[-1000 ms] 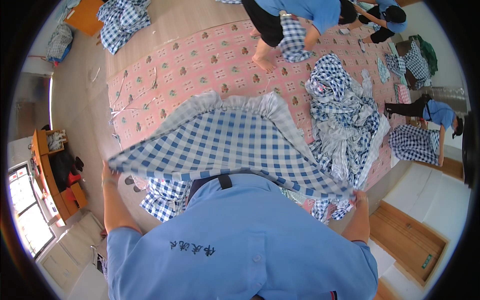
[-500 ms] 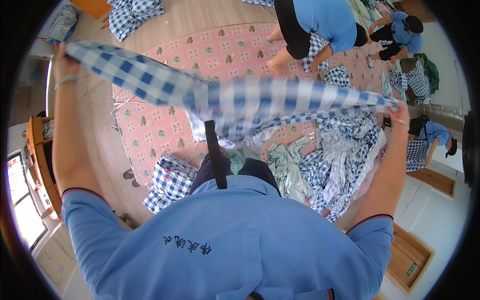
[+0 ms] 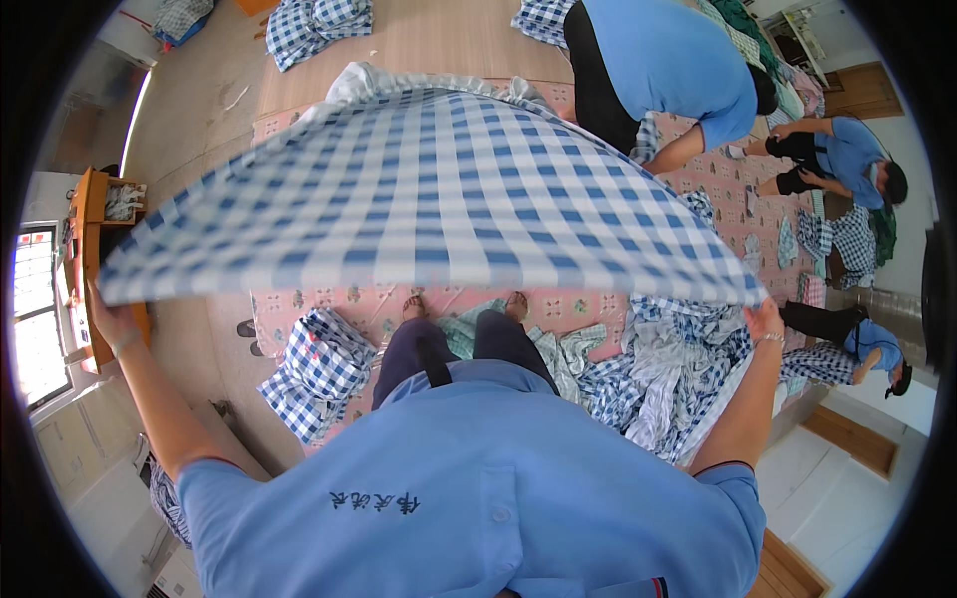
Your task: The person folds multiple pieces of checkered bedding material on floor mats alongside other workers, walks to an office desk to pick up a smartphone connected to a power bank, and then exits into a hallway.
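Observation:
A large blue-and-white checked sheet [image 3: 439,189] billows in the air in front of me, spread wide, its left part blurred by motion. My left hand [image 3: 112,317] is closed on its near left corner, arm stretched out. At the near right corner, my right hand [image 3: 765,321] grips the cloth with fingers closed. The sheet's far edge, white and gathered [image 3: 374,85], arches up beyond the checks. Below the sheet, a pink patterned floor covering [image 3: 588,317] shows around my bare feet.
A heap of crumpled checked and white cloth [image 3: 668,369] lies to my right. On my left sits a folded checked bundle [image 3: 324,364]. Ahead, a person in a blue shirt [image 3: 668,70] bends over; other people [image 3: 847,159] work at the far right. A wooden cabinet [image 3: 90,249] stands left.
The sheet has gone from a twisted, stretched band to a wide, billowing spread. Both my hands have come down and nearer, still holding its corners.

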A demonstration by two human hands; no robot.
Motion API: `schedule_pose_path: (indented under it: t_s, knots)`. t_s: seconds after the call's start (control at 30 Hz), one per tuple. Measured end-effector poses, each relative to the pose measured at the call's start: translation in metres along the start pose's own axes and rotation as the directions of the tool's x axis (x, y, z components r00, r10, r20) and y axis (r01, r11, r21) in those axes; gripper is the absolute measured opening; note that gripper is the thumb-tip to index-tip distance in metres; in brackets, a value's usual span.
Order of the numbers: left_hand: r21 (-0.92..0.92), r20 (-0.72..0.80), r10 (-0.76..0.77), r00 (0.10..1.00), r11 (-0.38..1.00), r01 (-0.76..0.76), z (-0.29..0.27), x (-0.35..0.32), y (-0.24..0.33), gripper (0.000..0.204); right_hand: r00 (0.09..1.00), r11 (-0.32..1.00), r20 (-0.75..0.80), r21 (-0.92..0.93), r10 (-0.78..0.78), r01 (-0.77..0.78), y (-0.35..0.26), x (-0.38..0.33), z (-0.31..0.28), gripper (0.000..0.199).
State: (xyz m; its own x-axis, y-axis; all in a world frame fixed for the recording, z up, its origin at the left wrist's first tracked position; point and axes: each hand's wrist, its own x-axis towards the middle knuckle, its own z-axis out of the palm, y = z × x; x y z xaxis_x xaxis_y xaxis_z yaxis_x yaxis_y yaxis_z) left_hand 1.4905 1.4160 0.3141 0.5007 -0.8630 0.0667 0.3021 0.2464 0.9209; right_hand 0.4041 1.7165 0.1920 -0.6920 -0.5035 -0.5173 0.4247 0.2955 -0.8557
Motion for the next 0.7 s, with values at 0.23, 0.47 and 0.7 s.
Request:
schedule_pose_path:
  t_s: [0.23,0.47,0.7]
  knots:
    - [0.402,-0.303,-0.544,0.782,0.671,0.623,-0.11,-0.134,-0.112,0.026,0.875,0.925,-0.305,0.056,0.375,-0.377,0.097,0.03,-0.072,0.023]
    - [0.469,-0.822,-0.379,0.426,-0.024,0.883,-0.157,-0.171,-0.188,0.025,0.586,0.65,-0.754,-0.291,0.295,-0.702,0.172,0.057,-0.039,0.022]
    - [0.272,-0.961,-0.052,0.27,-0.033,0.962,-0.168,-0.134,-0.224,0.022,0.339,0.661,-0.904,-0.088,0.261,-0.745,0.226,0.095,-0.026,0.021]
